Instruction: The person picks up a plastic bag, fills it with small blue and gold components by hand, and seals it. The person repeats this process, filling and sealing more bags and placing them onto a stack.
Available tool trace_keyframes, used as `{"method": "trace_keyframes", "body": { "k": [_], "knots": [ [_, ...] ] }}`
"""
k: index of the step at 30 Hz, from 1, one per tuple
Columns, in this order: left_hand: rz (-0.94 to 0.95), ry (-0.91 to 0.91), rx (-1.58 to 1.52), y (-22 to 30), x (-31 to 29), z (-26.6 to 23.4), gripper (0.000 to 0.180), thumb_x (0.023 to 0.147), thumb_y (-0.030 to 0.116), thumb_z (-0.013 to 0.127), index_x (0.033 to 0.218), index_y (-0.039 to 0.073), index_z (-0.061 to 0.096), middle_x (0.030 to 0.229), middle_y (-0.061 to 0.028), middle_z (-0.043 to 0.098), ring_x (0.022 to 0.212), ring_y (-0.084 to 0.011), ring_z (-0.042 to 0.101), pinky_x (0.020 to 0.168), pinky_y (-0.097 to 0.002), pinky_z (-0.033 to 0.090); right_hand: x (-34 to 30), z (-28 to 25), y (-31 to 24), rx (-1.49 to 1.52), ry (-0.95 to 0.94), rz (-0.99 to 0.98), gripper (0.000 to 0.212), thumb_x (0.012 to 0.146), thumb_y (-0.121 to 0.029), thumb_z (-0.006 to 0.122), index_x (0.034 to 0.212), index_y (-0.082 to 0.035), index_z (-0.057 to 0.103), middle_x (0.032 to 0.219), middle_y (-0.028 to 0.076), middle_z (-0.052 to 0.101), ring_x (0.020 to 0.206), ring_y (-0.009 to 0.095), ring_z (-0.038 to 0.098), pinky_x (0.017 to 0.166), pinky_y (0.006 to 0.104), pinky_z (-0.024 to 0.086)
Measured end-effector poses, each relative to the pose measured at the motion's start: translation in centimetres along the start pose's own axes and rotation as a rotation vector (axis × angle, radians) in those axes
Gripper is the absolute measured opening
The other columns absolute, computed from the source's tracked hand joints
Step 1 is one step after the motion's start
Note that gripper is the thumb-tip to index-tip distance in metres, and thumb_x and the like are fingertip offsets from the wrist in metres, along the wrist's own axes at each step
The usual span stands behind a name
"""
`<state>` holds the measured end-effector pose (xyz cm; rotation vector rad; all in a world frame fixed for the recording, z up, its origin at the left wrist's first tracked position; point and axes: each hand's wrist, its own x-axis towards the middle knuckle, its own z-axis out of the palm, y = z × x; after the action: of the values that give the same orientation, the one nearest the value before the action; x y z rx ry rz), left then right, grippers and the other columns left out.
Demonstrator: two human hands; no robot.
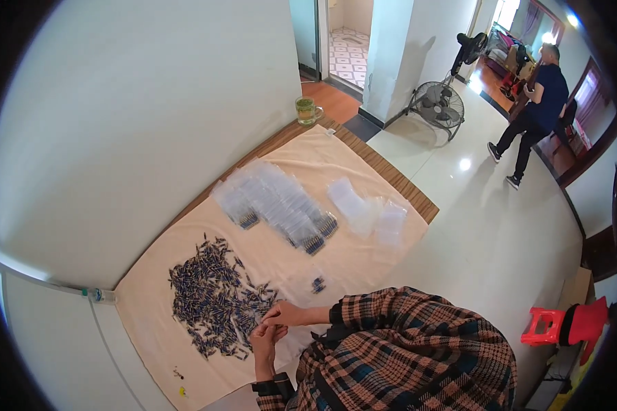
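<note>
My left hand [263,341] and my right hand [286,314] meet at the near right edge of a big pile of small dark-blue and brass-coloured slim pieces [209,294]. The fingers of both hands are closed and pinched together at the tips. What they hold is too small to make out. Just beyond my right hand, a few of the same pieces [318,284] lie on a clear plastic bag [301,282]. Farther back are rows of clear bags [274,198] with pieces packed at their near ends. To their right lie flat clear bags [349,202] with nothing visible inside.
A peach cloth [161,335] covers the wooden table [391,171]. At its far corner stands a glass mug [307,111] of greenish liquid. A small yellow item [182,392] lies near left. Beyond are a floor fan [439,106], a walking person [538,109] and a red stool [545,326].
</note>
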<state>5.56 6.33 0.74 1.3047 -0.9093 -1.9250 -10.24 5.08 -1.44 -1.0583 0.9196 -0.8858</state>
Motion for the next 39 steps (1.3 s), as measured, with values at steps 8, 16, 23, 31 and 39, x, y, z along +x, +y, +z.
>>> {"method": "trace_keyframes", "body": {
  "k": [8, 16, 23, 31, 39],
  "knots": [
    [-0.049, -0.058, -0.014, -0.3, -0.6, -0.5, 0.024, 0.088, 0.007, 0.053, 0.105, -0.009, 0.055, 0.093, -0.018, 0.064, 0.079, -0.0255, 0.066, 0.072, -0.0326, 0.056, -0.1, -0.6, -0.4, -0.053, -0.121, -0.003, 0.021, 0.08, -0.018, 0.065, 0.095, -0.003, 0.069, 0.078, 0.003, 0.068, 0.068, 0.005, 0.058, 0.06, 0.0226, 0.047],
    [-0.07, -0.069, -0.049, 0.0, -1.3, 0.3, 0.028, 0.087, 0.007, 0.056, 0.112, -0.004, 0.054, 0.095, -0.0146, 0.064, 0.081, -0.0231, 0.065, 0.072, -0.0314, 0.056, -0.3, -0.6, -0.2, -0.068, -0.185, -0.011, 0.021, 0.08, -0.018, 0.064, 0.094, -0.003, 0.069, 0.079, 0.003, 0.068, 0.069, 0.005, 0.057, 0.06, 0.023, 0.047],
    [-0.043, -0.025, -0.042, 0.2, -0.9, 0.7, 0.029, 0.087, 0.006, 0.055, 0.114, -0.004, 0.053, 0.096, -0.0145, 0.063, 0.081, -0.0231, 0.065, 0.072, -0.0315, 0.056, 0.1, -0.2, -0.1, -0.026, -0.133, 0.034, 0.02, 0.082, -0.017, 0.063, 0.093, -0.003, 0.069, 0.08, 0.004, 0.068, 0.069, 0.006, 0.058, 0.062, 0.0233, 0.048],
    [-0.002, 0.008, -0.113, -1.0, -0.4, 0.6, 0.024, 0.088, 0.007, 0.054, 0.108, -0.005, 0.055, 0.094, -0.0143, 0.063, 0.081, -0.0248, 0.065, 0.07, -0.0328, 0.057, 0.2, -0.1, 0.4, 0.103, -0.026, 0.09, 0.02, 0.08, -0.019, 0.065, 0.091, -0.002, 0.069, 0.078, 0.005, 0.067, 0.068, 0.007, 0.058, 0.06, 0.0245, 0.048],
    [0.001, -0.014, -0.078, -1.3, 0.1, 1.0, 0.025, 0.091, 0.015, 0.052, 0.104, -0.006, 0.056, 0.093, -0.014, 0.064, 0.079, -0.0247, 0.066, 0.068, -0.0327, 0.056, 0.2, -0.3, 0.4, 0.158, 0.04, 0.107, 0.023, 0.082, -0.019, 0.065, 0.093, 0.0, 0.068, 0.08, 0.005, 0.067, 0.069, 0.007, 0.058, 0.061, 0.0233, 0.048]
  ]
}}
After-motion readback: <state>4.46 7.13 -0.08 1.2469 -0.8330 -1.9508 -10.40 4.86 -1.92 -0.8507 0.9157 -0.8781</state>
